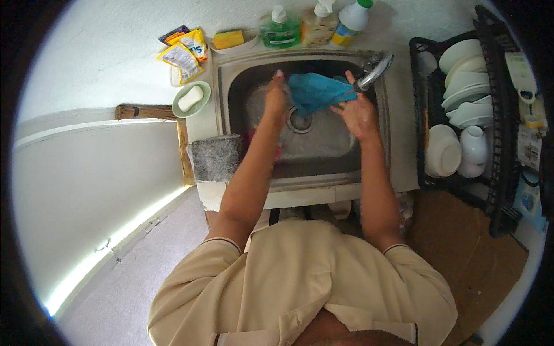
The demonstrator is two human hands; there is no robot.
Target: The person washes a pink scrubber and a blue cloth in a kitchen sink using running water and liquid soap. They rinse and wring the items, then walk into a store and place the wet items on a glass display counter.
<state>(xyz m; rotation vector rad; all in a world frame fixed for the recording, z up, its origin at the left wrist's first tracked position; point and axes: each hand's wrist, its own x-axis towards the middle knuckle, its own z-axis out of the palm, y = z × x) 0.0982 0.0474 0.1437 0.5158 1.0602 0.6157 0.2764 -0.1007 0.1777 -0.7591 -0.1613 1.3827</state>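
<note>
Over the rectangular stainless-steel sink (326, 147), a crumpled blue cloth (316, 92) hangs between the left hand (276, 98), its grip not determinable, and the right hand (359, 114), fingers spread at the cloth's edge. Left of the sink: white soap bar (190, 98) in pale-green dish (200, 108). Right of it: black plastic rack (500, 144) holding white crockery (443, 151).
</note>
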